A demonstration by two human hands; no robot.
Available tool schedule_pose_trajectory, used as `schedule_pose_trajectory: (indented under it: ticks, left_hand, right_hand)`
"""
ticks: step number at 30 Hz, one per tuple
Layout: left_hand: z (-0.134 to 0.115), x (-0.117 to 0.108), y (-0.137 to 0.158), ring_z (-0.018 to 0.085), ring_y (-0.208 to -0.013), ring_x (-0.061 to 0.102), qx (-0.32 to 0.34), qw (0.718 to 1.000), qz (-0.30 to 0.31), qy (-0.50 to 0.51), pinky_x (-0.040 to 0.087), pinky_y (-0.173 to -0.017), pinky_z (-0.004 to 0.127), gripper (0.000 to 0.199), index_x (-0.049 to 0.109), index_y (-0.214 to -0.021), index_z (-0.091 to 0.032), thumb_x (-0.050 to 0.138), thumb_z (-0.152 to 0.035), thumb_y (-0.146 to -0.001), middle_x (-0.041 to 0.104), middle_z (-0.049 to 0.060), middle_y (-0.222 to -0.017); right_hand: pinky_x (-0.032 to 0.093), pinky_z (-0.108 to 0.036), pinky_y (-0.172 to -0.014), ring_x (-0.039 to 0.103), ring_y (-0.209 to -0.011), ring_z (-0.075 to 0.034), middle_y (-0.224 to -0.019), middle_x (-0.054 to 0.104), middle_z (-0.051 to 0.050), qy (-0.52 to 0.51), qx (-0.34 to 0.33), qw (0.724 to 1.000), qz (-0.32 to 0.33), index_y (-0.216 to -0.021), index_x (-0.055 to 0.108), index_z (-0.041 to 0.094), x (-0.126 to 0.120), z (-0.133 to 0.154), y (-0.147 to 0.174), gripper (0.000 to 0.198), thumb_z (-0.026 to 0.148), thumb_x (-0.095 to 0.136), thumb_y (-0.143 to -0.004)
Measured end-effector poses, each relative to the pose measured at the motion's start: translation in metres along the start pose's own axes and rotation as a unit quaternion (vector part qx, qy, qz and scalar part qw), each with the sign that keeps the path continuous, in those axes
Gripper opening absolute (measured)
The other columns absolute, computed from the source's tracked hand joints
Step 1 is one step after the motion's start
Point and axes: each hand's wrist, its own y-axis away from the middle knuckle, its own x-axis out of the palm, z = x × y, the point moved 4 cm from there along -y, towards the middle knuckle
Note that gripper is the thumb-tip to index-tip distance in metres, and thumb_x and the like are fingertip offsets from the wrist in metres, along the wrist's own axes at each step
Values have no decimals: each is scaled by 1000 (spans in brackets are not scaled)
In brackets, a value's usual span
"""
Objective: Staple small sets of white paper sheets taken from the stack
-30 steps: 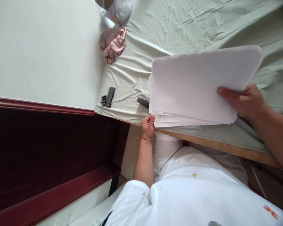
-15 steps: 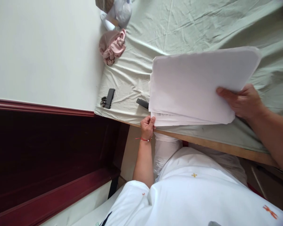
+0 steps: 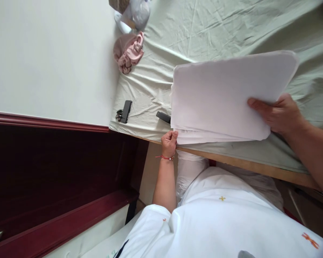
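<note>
Paper stack: the paper stack lies slantwise above the cloth-covered desk, its top face blank; whether its underside touches the cloth is hidden.
Lower sheets: the lower sheets fan out along the near side, a strip of print showing; they reach close to the desk's wooden edge.
Right hand: the right hand grasps the stack at its right end, thumb flat on top, fingers out of sight beneath.
Left hand: the left hand pinches the near left corner of the lower sheets, thumb uppermost, fingers curled.
Black object: a black object pokes out from behind the stack's left side; its other end is covered.
Keys: the keys lie beside a dark flat case, well apart from the paper.
Slipping: with the sheets fanned unevenly, a loosened right thumb could let the upper ones slide over the wooden edge.
Creasing: a hard tug by the left hand could bend or tear the pinched corner.
Snagging: a leftward sweep of the stack could nudge the black object.
</note>
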Motion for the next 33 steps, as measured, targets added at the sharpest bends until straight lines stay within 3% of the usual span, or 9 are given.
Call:
schedule_pose_trajectory:
  ticks: [5, 9, 13, 16, 23, 28, 31, 33]
  left_hand:
    - [2, -2, 1, 6, -52, 40, -18, 999, 24, 28, 31, -51, 22, 44, 62, -67, -16, 88, -51, -69, 51, -4, -58]
    - [1, 0, 2, 11, -65, 56, -20, 996, 44, 75, 43, -63, 23, 43, 66, -76, -17, 92, -47, -63, 63, -1, -71]
    - [3, 0, 0, 10, -63, 53, -22, 993, 25, 115, 44, -64, 22, 45, 59, -73, -18, 84, -56, -73, 55, -3, -67]
    - [6, 0, -1, 9, -59, 48, -20, 997, 14, 74, 41, -60, 21, 46, 56, -68, -18, 80, -55, -78, 49, -4, -62]
    - [4, 1, 2, 11, -68, 59, -20, 997, 41, 63, 46, -65, 22, 37, 67, -77, -16, 86, -48, -73, 67, 0, -73]
    - [0, 1, 2, 14, -74, 66, -11, 994, 49, 94, 51, -71, 23, 38, 71, -84, -16, 91, -43, -65, 73, 2, -81]
    - [0, 1, 0, 11, -62, 60, -15, 992, 35, 122, 48, -61, 22, 44, 69, -82, -17, 90, -51, -63, 67, 0, -71]
    - [0, 2, 0, 8, -53, 51, -22, 990, 29, 134, 41, -53, 21, 45, 65, -77, -17, 82, -59, -71, 57, -3, -62]
  right_hand:
    - [61, -38, -76, 62, -80, -17, -94, 73, -2, -1, 1, 1000, 5, -84, 74, 22, 1, 2, 1, 39, 55, 87, -66]
    - [60, -37, -74, 62, -77, -16, -92, 73, -2, 7, 11, 1000, 0, -83, 75, 21, 0, 1, 2, 39, 53, 89, -65]
    - [60, -38, -73, 61, -76, -16, -90, 71, -1, 13, 17, 1000, 8, -81, 74, 21, -2, -2, 0, 41, 55, 88, -65]
    - [59, -37, -73, 60, -75, -15, -89, 71, -1, 20, 9, 1000, 16, -80, 74, 21, -2, -3, 0, 40, 55, 87, -66]
    - [60, -36, -71, 63, -77, -16, -93, 74, -2, 13, -3, 1000, 7, -81, 76, 22, 1, 4, 3, 39, 55, 88, -66]
    - [60, -36, -69, 63, -76, -16, -91, 74, -2, 21, -3, 1000, 8, -80, 76, 22, -1, 2, 1, 40, 57, 88, -64]
    - [60, -36, -68, 63, -77, -16, -91, 74, -2, 23, -2, 1000, 21, -83, 76, 22, -2, 0, 1, 40, 57, 88, -65]
    - [61, -37, -68, 64, -78, -17, -91, 74, -2, 25, 1, 999, 26, -83, 77, 23, -2, 0, 2, 40, 57, 88, -65]
